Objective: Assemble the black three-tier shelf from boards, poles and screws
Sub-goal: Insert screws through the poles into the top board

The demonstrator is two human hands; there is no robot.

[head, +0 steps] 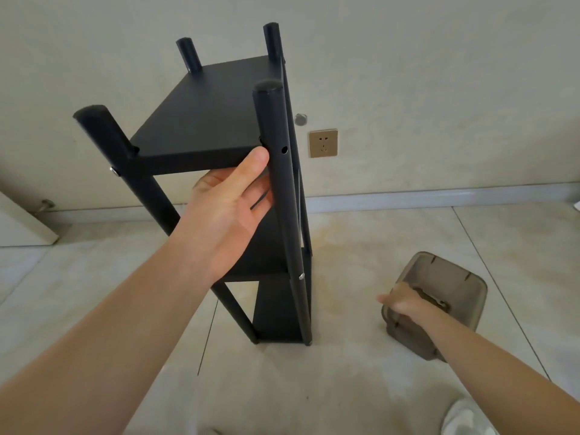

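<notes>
The black shelf point(207, 120) stands upright on the tiled floor, three boards between black poles. My left hand point(232, 202) grips the front edge of the top board, thumb on the edge beside the near right pole point(282, 196), fingers underneath. That pole shows an empty screw hole point(284, 149) at top-board height; a silver screw point(301, 276) sits lower on it and another point(115, 172) on the near left pole. My right hand point(400, 304) reaches into a translucent brown plastic box point(452, 287) on the floor to the right. Its fingers are hidden inside.
A wall with a brass socket point(323, 142) and a grey baseboard runs behind the shelf. A white door corner point(25, 221) sits at the left. A white shoe point(464, 419) shows at the bottom right.
</notes>
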